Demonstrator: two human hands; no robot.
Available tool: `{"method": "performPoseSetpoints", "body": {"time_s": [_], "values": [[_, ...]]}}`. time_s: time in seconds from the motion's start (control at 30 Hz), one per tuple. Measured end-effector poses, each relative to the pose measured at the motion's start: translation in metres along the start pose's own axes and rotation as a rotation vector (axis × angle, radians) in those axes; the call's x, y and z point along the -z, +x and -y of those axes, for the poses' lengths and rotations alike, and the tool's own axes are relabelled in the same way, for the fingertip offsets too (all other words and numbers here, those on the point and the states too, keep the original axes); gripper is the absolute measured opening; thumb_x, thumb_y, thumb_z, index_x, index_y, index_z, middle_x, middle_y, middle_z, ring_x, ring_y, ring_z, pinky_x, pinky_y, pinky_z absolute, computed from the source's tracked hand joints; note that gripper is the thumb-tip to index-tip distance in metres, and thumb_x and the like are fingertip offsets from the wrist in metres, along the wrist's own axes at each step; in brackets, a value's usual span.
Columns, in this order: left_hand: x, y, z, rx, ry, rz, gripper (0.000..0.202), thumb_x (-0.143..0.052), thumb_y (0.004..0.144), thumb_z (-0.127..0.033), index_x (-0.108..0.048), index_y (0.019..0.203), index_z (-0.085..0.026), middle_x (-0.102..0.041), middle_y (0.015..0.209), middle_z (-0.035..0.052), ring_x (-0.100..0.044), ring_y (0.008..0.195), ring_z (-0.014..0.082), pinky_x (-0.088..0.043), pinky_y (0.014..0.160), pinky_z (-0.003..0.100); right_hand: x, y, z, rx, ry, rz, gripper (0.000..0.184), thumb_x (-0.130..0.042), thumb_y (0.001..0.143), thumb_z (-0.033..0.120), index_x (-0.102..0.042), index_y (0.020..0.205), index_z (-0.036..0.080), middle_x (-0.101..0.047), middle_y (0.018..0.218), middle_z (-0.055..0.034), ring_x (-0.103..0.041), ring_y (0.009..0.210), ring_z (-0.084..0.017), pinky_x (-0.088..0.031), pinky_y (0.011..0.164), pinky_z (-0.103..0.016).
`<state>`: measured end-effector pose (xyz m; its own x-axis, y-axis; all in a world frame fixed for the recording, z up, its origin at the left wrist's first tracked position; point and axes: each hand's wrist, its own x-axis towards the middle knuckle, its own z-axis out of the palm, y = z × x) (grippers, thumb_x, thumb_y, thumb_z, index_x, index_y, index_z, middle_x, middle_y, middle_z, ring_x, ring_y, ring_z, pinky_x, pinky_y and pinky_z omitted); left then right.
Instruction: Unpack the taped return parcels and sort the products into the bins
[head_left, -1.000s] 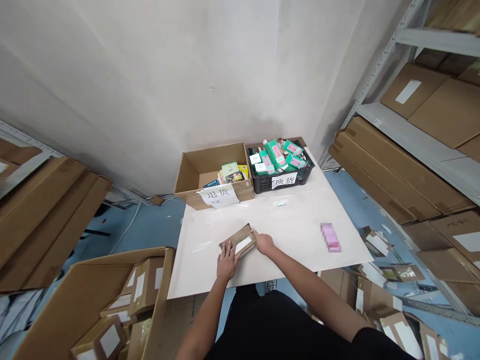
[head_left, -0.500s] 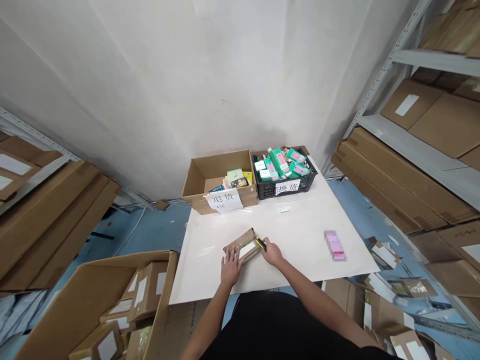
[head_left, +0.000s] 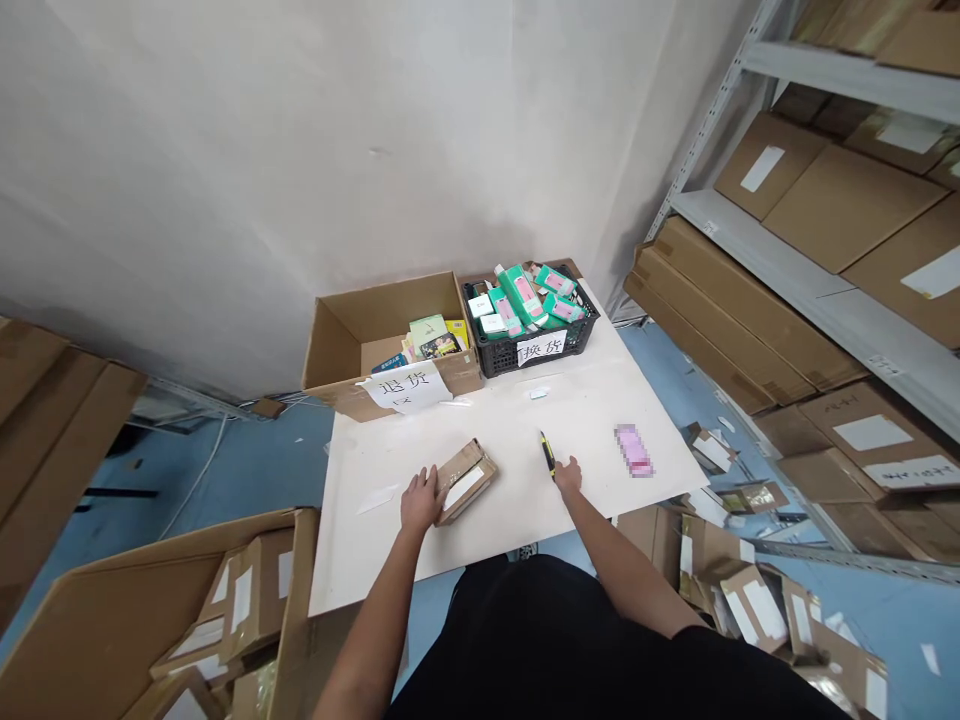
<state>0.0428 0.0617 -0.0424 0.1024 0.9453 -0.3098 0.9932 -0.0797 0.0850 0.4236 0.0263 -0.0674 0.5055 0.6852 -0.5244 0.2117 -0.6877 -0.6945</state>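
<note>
A small brown cardboard box [head_left: 466, 484] with a white label lies at an angle on the white table [head_left: 525, 520]. My left hand [head_left: 420, 498] grips its left end, fingers against the cardboard. To the right of the box, my right hand [head_left: 568, 474] is closed round a yellow-and-black utility knife [head_left: 547, 453], whose tip points away from me. The knife is apart from the box, over the tabletop. A pink pixelated item [head_left: 634, 450] lies farther right.
At the table's back stand an open carton [head_left: 337, 385] of small packages and a black crate [head_left: 577, 340] of green-and-pink boxes, both with paper signs. A large carton [head_left: 304, 560] of parcels is at lower left. Loaded shelves [head_left: 787, 235] and floor parcels [head_left: 757, 605] are at right.
The knife in my right hand has moved off the box's right end, out to the right. The box has turned somewhat, and my left hand has shifted to its left end. The view has swung right.
</note>
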Motion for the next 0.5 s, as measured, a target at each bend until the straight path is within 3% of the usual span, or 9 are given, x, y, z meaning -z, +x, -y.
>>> {"method": "performPoseSetpoints", "body": {"time_s": [0.07,0.17,0.3,0.37,0.43,0.5], "values": [[0.001,-0.003,-0.006,0.014,0.027,-0.024,0.065,-0.043,0.102,-0.045,-0.041,0.16,-0.018,-0.046,0.162,0.0189,-0.051,0.138,0.0364,-0.047,0.108,0.049,-0.016,-0.012,0.008,0.065,-0.083,0.025,0.055,-0.047,0.101,0.046,-0.052,0.146,0.013,-0.062,0.139,-0.0208,-0.06,0.13,-0.032,-0.051,0.105,-0.046],[0.0,-0.012,-0.024,-0.007,0.06,-0.102,0.064,-0.042,0.102,-0.039,-0.039,0.161,-0.013,-0.059,0.145,0.0231,-0.059,0.124,0.0359,-0.048,0.104,0.05,-0.057,-0.041,0.022,0.235,-0.288,0.203,0.042,-0.059,0.104,0.042,-0.059,0.139,0.018,-0.064,0.135,-0.012,-0.066,0.118,-0.027,-0.057,0.098,-0.046],[-0.007,-0.017,-0.055,-0.011,0.07,-0.105,0.065,-0.044,0.102,-0.034,-0.038,0.161,-0.008,-0.069,0.119,0.023,-0.068,0.106,0.0334,-0.054,0.091,0.045,-0.105,-0.063,0.052,0.315,-0.343,0.303,0.065,-0.072,0.095,0.05,-0.049,0.149,0.022,-0.069,0.13,-0.0096,-0.067,0.114,-0.028,-0.059,0.092,-0.038],[-0.011,-0.017,-0.068,0.053,0.064,-0.066,0.066,-0.042,0.102,-0.034,-0.039,0.157,0.001,-0.071,0.112,0.0261,-0.072,0.096,0.0323,-0.056,0.081,0.042,-0.116,-0.062,0.072,0.339,-0.36,0.324,0.074,-0.069,0.095,0.051,-0.039,0.156,0.022,-0.071,0.13,-0.0111,-0.068,0.116,-0.028,-0.057,0.093,-0.034],[-0.011,-0.014,-0.075,0.09,0.051,-0.033,0.066,-0.04,0.103,-0.035,-0.041,0.153,0.009,-0.073,0.103,0.0279,-0.074,0.088,0.0319,-0.056,0.074,0.039,-0.12,-0.057,0.09,0.37,-0.386,0.315,0.073,-0.064,0.098,0.048,-0.035,0.16,0.022,-0.07,0.132,-0.0118,-0.068,0.117,-0.027,-0.054,0.096,-0.032],[-0.007,-0.012,-0.075,0.058,0.034,-0.018,0.061,-0.04,0.104,-0.035,-0.05,0.145,0.008,-0.075,0.094,0.0247,-0.075,0.084,0.0309,-0.055,0.073,0.037,-0.12,-0.053,0.104,0.395,-0.419,0.28,0.066,-0.057,0.102,0.042,-0.034,0.162,0.025,-0.07,0.134,-0.0108,-0.068,0.118,-0.025,-0.051,0.097,-0.03]]}}
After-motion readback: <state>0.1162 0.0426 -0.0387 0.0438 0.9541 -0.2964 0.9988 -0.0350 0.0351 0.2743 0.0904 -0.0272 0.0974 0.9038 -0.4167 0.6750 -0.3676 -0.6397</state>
